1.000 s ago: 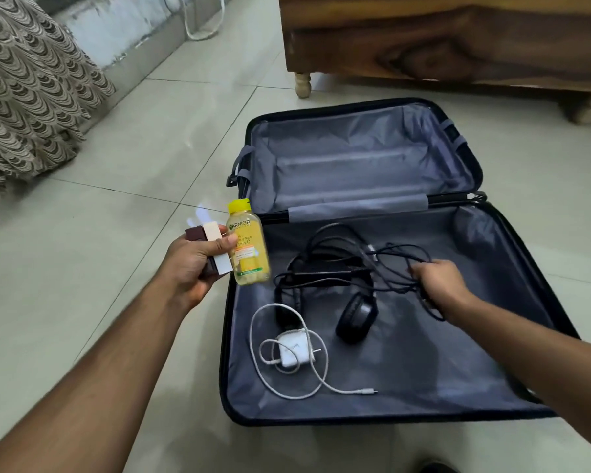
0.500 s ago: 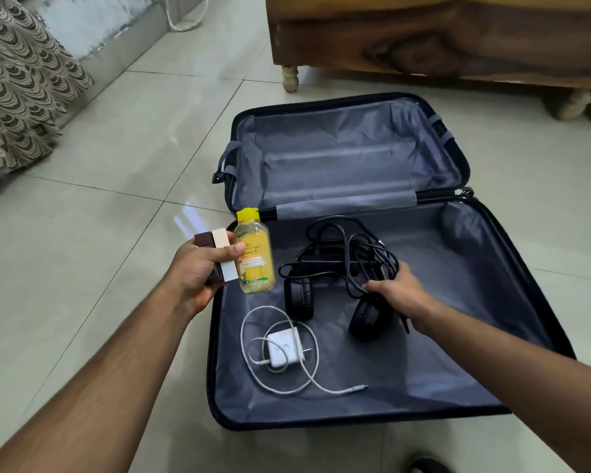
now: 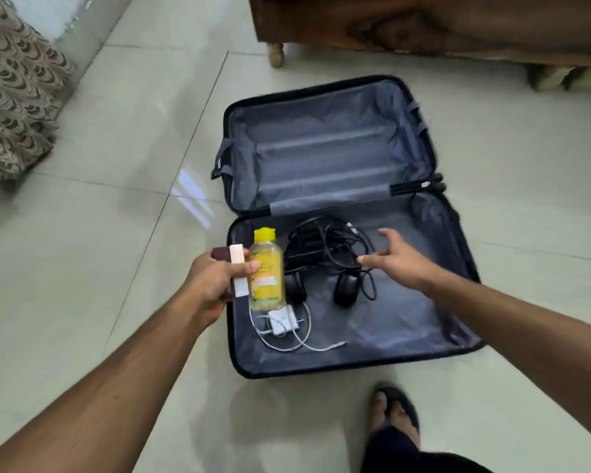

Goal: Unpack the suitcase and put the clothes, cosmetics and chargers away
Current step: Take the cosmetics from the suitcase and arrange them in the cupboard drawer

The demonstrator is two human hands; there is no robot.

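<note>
The black suitcase (image 3: 423, 339) lies open on the floor, its grey lining bare in the far half. My left hand (image 3: 212, 281) grips a yellow bottle (image 3: 267, 274) together with a small white and maroon box (image 3: 236, 268) over the suitcase's left edge. My right hand (image 3: 396, 261) hovers with spread fingers just right of a tangle of black cables (image 3: 328, 247), holding nothing. Black headphones (image 3: 343, 290) lie under the cables. A white charger (image 3: 282, 322) with its looped cable lies near the front left.
A dark wooden piece of furniture (image 3: 423, 25) on turned legs stands just behind the suitcase. A patterned fabric (image 3: 11, 97) hangs at the far left. My foot in a sandal (image 3: 393, 414) is on the tiled floor in front of the suitcase.
My right hand has let go of the black cables and lifted away with fingers spread. The view has pulled back and upward. My left hand still holds the bottle and box.
</note>
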